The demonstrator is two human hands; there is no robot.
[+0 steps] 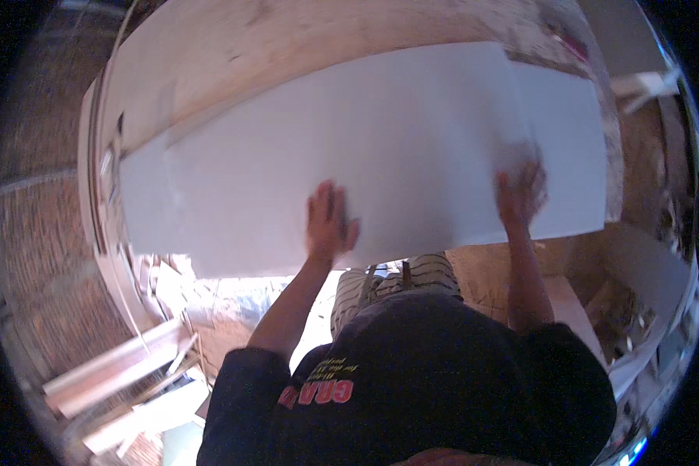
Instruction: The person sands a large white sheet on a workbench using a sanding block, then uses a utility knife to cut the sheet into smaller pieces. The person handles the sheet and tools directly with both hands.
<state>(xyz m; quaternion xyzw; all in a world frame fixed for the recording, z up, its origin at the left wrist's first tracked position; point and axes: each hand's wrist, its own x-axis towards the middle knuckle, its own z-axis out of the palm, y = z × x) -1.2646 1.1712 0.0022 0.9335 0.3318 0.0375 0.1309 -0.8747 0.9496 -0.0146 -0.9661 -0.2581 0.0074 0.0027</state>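
A large white sheet point(248, 163) lies across the worktable, overlapping another white panel point(573, 147) that shows past its right end. Whether the sheet is board or paper I cannot tell. My left hand point(330, 221) rests on the sheet close to its near edge, fingers stretched out. Near the sheet's right end, my right hand point(522, 194) is spread over the surface, a little smeared by motion. Neither hand grips anything.
The worn wooden tabletop point(202, 50) shows beyond the sheet, with a small red object point(573, 46) at its far right. Wooden boards point(120, 365) lie on the floor at lower left. A bin-like space with scraps point(621, 314) stands at right.
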